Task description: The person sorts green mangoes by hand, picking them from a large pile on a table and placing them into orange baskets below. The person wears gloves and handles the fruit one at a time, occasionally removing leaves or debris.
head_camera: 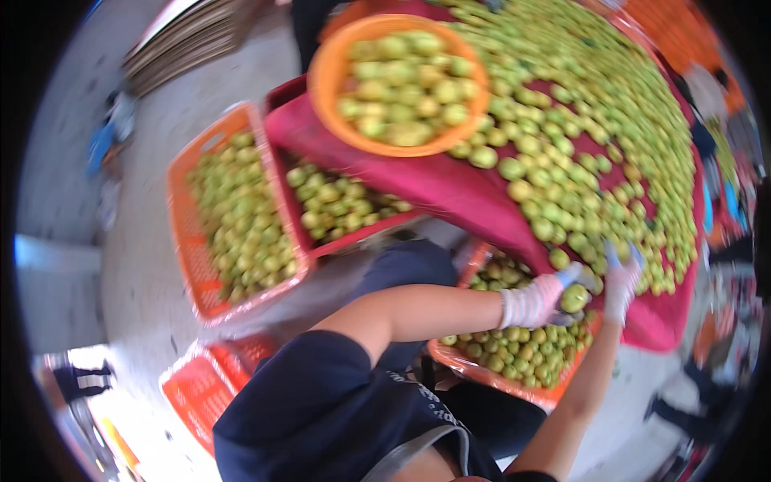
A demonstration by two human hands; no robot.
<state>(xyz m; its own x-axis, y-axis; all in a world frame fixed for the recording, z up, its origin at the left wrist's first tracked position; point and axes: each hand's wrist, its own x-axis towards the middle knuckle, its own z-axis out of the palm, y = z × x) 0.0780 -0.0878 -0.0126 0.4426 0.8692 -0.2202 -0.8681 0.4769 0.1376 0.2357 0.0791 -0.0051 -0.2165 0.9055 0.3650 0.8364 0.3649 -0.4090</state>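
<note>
My left hand (545, 296), in a striped knit glove with grey-blue fingertips, holds a round yellow-green fruit (574, 298) over an orange plastic crate (524, 391) filled with similar fruit. To its right, my right hand (624, 278), gloved alike, reaches onto the edge of a heap of yellow-green fruit (602, 199). Its fingers are spread among the fruit, and I see nothing held in it. The heap lies on a red cloth (656, 322) over a raised surface. An orange round basket (319, 90) of the same fruit stands at the cloth's upper left side.
Left of me stand a red crate (355, 234) and an orange crate (181, 229), both holding fruit. A red-orange crate (199, 385) sits lower left on the floor. Stacked flat cardboard (187, 45) lies upper left. Other people are at the far right and left edges, blurred.
</note>
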